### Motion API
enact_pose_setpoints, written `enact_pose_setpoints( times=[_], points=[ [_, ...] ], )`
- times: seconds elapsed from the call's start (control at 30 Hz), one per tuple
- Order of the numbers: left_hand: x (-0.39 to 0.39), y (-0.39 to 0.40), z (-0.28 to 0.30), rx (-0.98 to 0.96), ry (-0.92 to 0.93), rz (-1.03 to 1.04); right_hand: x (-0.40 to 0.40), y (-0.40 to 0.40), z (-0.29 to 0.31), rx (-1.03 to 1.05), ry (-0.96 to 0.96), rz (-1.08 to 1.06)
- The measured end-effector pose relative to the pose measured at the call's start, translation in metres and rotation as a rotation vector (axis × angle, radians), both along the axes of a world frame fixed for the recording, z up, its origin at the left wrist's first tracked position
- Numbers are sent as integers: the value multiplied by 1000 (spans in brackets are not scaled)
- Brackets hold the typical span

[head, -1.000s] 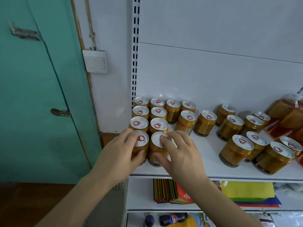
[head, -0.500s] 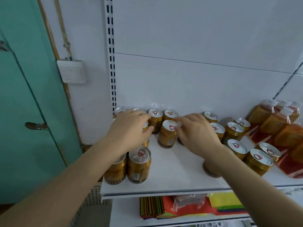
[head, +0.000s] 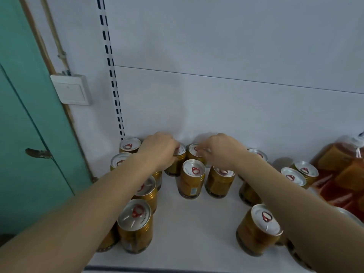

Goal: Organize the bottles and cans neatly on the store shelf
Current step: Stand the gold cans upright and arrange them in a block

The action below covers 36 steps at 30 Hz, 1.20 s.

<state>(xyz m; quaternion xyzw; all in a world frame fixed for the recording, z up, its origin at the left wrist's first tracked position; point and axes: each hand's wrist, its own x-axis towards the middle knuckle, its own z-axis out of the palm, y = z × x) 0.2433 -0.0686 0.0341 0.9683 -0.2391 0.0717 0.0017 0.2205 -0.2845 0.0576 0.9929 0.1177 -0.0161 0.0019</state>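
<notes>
Several gold cans with silver lids and red pull tabs stand on the white shelf (head: 197, 223). My left hand (head: 157, 149) reaches to the back row and grips a can (head: 178, 160) by its top and side. Just to its right, my right hand (head: 220, 149) pinches the rim of the neighbouring back-row can (head: 194, 152). In front of them stand a can (head: 192, 180) and another (head: 219, 183). A column of cans runs down the left under my left forearm, ending at a front can (head: 136, 225). Loose cans stand at the right, one near the front (head: 258, 229).
Orange drink bottles (head: 342, 170) lie at the right end of the shelf. A slotted upright (head: 112, 71) marks the shelf's left edge, with a light switch (head: 70, 89) and a green door (head: 23, 134) beyond it. The shelf's back panel is close behind the hands.
Both hands have reached further back, from the middle cans to the back row by the rear panel. The view has moved closer to the shelf.
</notes>
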Motion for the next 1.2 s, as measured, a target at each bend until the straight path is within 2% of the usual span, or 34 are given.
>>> enact_pose_setpoints(
  times=[0.1,0.47,0.57,0.67,0.77,0.87,1.0,1.2],
  points=[
    [4,0,0,6,-19,-17,7,-4,-1,-53,2,69],
    [8,5,-2,32,23,-63,6,-7,-10,6,-75,100],
    [1,3,4,-32,6,-90,-9,-20,-4,61,-72,79],
    [-16,-9,16,-121,13,-182,-31,-42,9,7,11,47],
    [-38,-25,19,-42,32,-275,-52,-53,13,-83,65,90],
    [-47,-31,12,72,12,-271,-62,-53,11,-153,57,123],
    [-52,-26,8,19,59,-262,-68,-45,6,-131,-2,177],
    [-50,-1,7,110,43,-255,-68,-22,-7,-74,-54,227]
  ],
)
